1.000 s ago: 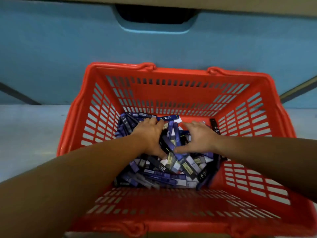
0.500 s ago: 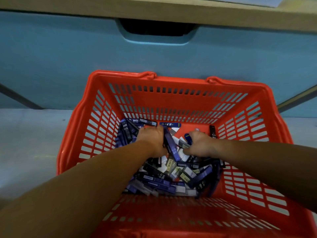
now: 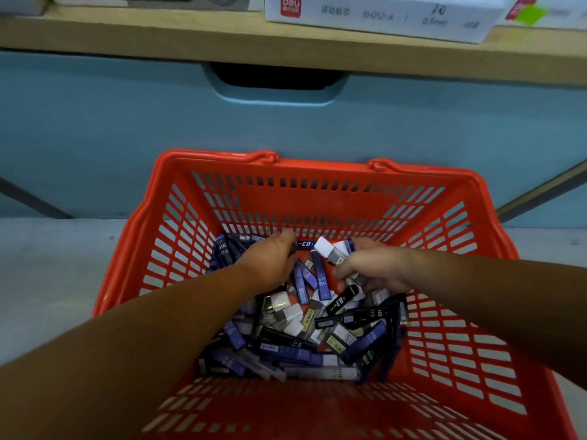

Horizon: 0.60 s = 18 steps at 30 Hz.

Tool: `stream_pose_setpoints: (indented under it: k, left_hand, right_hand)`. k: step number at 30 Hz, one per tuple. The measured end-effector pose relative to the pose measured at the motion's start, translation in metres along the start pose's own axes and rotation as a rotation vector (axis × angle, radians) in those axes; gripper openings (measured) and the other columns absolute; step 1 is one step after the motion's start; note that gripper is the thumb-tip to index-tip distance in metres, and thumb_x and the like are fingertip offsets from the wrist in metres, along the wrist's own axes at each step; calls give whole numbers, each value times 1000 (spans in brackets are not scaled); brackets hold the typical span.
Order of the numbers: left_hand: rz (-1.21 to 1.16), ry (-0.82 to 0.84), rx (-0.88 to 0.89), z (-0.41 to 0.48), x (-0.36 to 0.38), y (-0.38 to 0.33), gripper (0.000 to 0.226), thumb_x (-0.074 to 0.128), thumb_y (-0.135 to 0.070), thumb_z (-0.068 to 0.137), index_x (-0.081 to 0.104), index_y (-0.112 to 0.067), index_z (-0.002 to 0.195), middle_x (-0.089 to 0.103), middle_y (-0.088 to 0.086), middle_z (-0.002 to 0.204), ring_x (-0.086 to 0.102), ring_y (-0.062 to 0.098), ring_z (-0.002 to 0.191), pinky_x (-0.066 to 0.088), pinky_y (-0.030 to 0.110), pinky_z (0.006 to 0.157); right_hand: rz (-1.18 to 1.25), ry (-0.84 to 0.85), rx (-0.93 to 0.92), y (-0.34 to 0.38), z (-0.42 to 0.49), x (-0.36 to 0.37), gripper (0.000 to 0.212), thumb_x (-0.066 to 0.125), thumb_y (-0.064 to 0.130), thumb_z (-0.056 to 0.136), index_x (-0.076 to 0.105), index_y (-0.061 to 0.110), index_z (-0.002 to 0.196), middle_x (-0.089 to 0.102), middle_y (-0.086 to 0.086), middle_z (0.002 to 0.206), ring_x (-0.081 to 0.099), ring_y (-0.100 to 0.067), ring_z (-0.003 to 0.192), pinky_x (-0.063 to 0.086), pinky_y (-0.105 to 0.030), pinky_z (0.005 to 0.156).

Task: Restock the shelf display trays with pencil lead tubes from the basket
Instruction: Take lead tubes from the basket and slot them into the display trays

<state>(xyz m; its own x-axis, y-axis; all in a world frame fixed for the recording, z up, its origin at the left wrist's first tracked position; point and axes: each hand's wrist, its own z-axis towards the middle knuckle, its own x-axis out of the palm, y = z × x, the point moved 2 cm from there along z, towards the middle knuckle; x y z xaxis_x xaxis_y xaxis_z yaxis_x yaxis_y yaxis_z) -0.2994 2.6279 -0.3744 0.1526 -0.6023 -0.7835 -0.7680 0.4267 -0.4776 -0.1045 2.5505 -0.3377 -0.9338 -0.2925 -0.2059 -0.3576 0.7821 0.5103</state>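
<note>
**Both hands deep in the red basket of lead tubes**

The pencil lead tubes (image 3: 295,331), small flat plastic cases in blue, black and clear with white caps, lie in a loose heap across the bottom of the red slotted plastic basket (image 3: 320,201). Several show "HB" and "0.5" on their sides. None of them is out of the basket.

The right hand (image 3: 371,268) is closed round a small bunch of tubes at the far right of the heap. Their white-capped ends stick up out of the fist, and a black tube with yellow lettering hangs just below it. The left hand (image 3: 273,262) is beside it, a little apart, fingers curled down over dark tubes at the far end of the pile. Whether it really has hold of them, I can't tell from here. Both bare forearms reach in over the near rim.

The basket sits on a pale grey floor (image 3: 47,281), right up against a blue panel with a dark handle cut-out (image 3: 95,138). Above that runs a light wooden shelf (image 3: 127,42), carrying a white cardboard box with a red logo (image 3: 374,14).
</note>
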Motion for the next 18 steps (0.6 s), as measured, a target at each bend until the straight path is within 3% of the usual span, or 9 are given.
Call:
stream_pose_setpoints:
  k: [2, 4, 7, 10, 13, 15, 18]
  left_hand:
    - [-50, -50, 23, 1, -10, -7, 16, 50, -29, 109, 44, -16, 116, 55, 13, 111, 55, 30, 84, 48, 44, 73]
    - [-138, -105, 26, 0, -23, -14, 14, 51, -29, 108, 45, -16, 110, 56, 10, 103, 56, 28, 82, 44, 40, 69]
    - [-265, -115, -27, -9, -44, -20, 12, 55, -28, 105, 49, -18, 102, 58, 2, 86, 56, 23, 76, 40, 32, 65]
    - [-246, -40, -47, -27, -77, -22, 18, 61, -32, 102, 54, -16, 99, 60, -2, 81, 58, 15, 72, 43, 27, 61]
    - [-267, 11, -70, -53, -125, -27, 16, 69, -34, 98, 61, -20, 98, 68, -4, 85, 63, 10, 75, 46, 14, 59]
    - [-316, -23, -87, -75, -159, -35, 13, 74, -29, 94, 67, -19, 96, 73, -1, 87, 69, 11, 76, 56, 21, 66]
    - [-386, -72, -94, -111, -196, -46, 7, 74, -11, 91, 71, -12, 98, 75, 8, 90, 71, 17, 77, 61, 43, 80]
  right_hand:
    - [49, 32, -10, 6, -5, 1, 34, 68, -1, 78, 59, 4, 110, 68, -18, 77, 67, -28, 72, 55, -50, 81]
    - [95, 40, -16, 12, -12, 0, 35, 70, -3, 80, 53, 3, 110, 64, -19, 76, 64, -30, 70, 55, -48, 77]
    - [81, 86, -78, 25, -25, 2, 31, 81, 12, 78, 59, 5, 99, 58, -17, 70, 57, -29, 65, 51, -45, 72]
    - [96, 180, -169, 47, -42, 8, 21, 82, 18, 78, 66, 9, 86, 59, -17, 69, 62, -32, 65, 51, -46, 72]
    - [103, 284, -313, 78, -68, 19, 15, 71, 13, 95, 63, 10, 82, 59, -11, 64, 62, -27, 54, 51, -30, 49]
    - [107, 330, -409, 101, -86, 29, 24, 63, 16, 101, 58, 11, 78, 57, -7, 60, 60, -24, 52, 49, -29, 45]
    - [143, 315, -497, 139, -115, 40, 29, 56, 20, 105, 55, 11, 77, 54, -3, 54, 53, -18, 46, 46, -23, 45]
